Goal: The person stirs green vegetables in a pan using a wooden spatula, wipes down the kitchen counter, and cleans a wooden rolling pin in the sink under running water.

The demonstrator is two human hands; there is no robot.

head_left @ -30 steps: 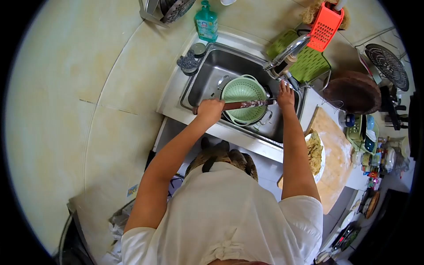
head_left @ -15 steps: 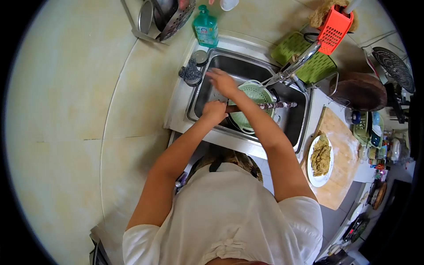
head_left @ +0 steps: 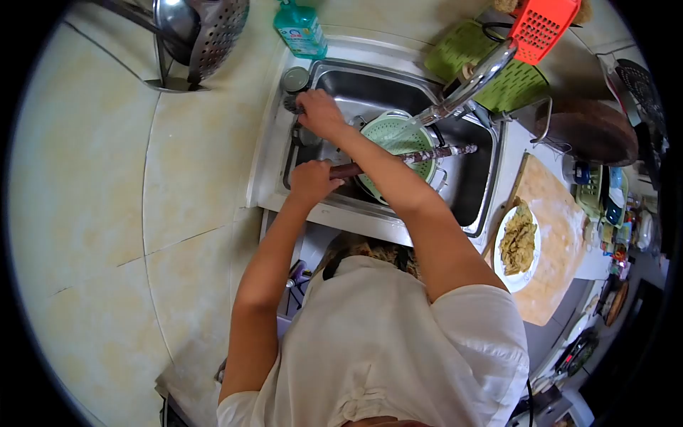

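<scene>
A dark brown rolling pin [head_left: 416, 156] with white residue towards its far end lies slanted over the sink. My left hand [head_left: 313, 182] is closed round its near end at the sink's front left. Below the pin a pale green colander [head_left: 390, 132] sits in the sink. Stretched across to the left rim, my right hand [head_left: 321, 115] has its fingers curled over a dark steel wool scourer [head_left: 291, 104], which is mostly hidden under them. A lidded jar [head_left: 294, 79] stands just behind that hand.
Above the steel sink [head_left: 462, 220] a faucet [head_left: 478, 75] runs water towards the colander. A green soap bottle [head_left: 302, 32] stands at the back rim. To the right, a floury wooden board [head_left: 551, 213] bears a plate [head_left: 506, 283] of yellowish food. A red grater [head_left: 544, 28] hangs behind.
My right hand has moved from above the sink onto the scourer at the left rim, its fingers closing. My left hand still grips the rolling pin. The whole view has shifted slightly.
</scene>
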